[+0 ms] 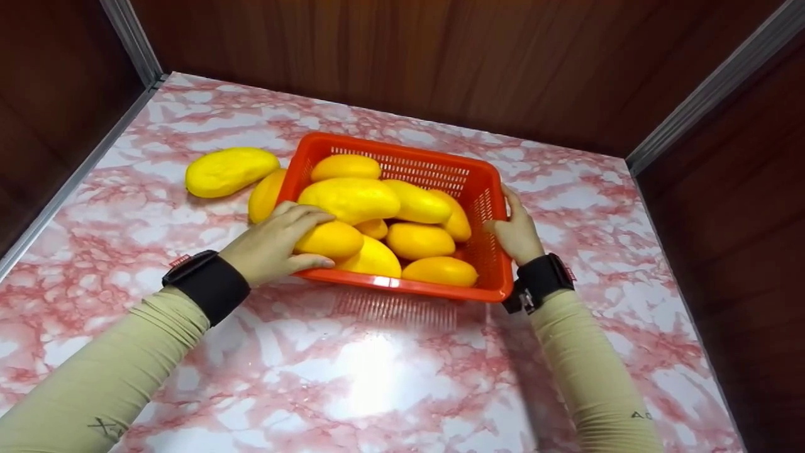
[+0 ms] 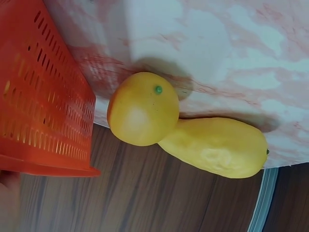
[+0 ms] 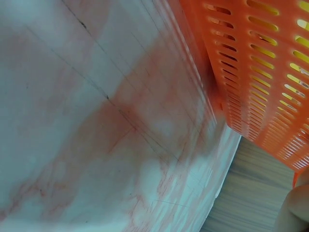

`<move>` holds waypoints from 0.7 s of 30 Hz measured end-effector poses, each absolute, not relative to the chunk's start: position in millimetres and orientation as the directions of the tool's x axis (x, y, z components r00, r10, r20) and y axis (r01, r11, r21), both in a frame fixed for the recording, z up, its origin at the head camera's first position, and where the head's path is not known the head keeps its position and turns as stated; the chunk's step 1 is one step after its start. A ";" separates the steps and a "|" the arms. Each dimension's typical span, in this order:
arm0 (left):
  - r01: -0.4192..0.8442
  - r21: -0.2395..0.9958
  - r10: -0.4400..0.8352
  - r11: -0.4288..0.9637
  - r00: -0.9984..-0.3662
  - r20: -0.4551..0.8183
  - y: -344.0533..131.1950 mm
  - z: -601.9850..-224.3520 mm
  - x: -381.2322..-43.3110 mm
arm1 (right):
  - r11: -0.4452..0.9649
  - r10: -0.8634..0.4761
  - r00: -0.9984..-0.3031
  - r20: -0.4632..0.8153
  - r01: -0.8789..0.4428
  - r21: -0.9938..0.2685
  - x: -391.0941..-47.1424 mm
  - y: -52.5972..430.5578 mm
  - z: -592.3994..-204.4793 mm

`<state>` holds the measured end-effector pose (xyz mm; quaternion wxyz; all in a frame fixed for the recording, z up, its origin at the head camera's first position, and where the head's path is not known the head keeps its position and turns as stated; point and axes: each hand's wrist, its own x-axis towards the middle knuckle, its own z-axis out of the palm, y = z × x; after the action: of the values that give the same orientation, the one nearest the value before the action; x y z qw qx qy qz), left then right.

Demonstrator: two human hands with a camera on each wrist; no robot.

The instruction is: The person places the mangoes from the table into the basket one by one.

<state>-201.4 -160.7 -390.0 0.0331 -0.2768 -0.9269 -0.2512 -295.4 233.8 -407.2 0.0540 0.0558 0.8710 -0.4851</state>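
An orange-red plastic basket [image 1: 395,284] with slotted walls holds several yellow mangoes [image 1: 420,241]. My left hand [image 1: 277,242] reaches over its left rim near the front corner. Its fingers and thumb lie around a mango [image 1: 336,240], whose left end the hand hides. On the other side my right hand [image 1: 517,231] grips the right rim, thumb inside and fingers along the outside. In the right wrist view only a bit of the right hand [image 3: 295,205] shows beside the slotted wall [image 3: 263,82].
Left of the basket, an orange-yellow mango [image 2: 143,108] and a longer yellow one [image 2: 219,147] lie on the pink-and-white marbled table [image 1: 377,377]. Dark wood panels [image 1: 402,56] close off the back and both sides, with metal strips [image 1: 698,94] at the corners.
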 end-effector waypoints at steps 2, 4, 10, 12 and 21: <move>0.530 0.448 0.497 0.721 -0.845 0.200 -161.3 -390.4 -201.4 | 0.517 0.044 -0.989 -0.143 0.144 -0.844 -295.1 233.7 -407.2; 0.531 0.448 0.497 0.719 -0.844 0.201 -161.8 -390.7 -201.4 | 0.511 0.044 -0.989 -0.142 0.145 -0.847 -295.1 233.8 -407.6; 0.540 0.453 0.506 0.709 -0.837 0.207 -163.2 -390.6 -201.1 | 0.503 0.040 -0.989 -0.145 0.146 -0.852 -295.3 233.8 -408.4; 0.542 0.453 0.508 0.708 -0.836 0.206 -164.2 -390.7 -200.8 | 0.498 0.039 -0.989 -0.145 0.145 -0.855 -295.1 233.6 -408.1; 0.541 0.472 0.514 0.696 -0.835 0.199 -168.0 -391.3 -200.0 | 0.507 0.043 -0.988 -0.151 0.152 -0.849 -295.2 234.0 -408.4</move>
<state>-200.0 -168.0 -391.3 0.0256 -0.2863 -0.9205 -0.2646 -295.2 234.0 -408.4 0.0552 0.0560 0.8662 -0.4934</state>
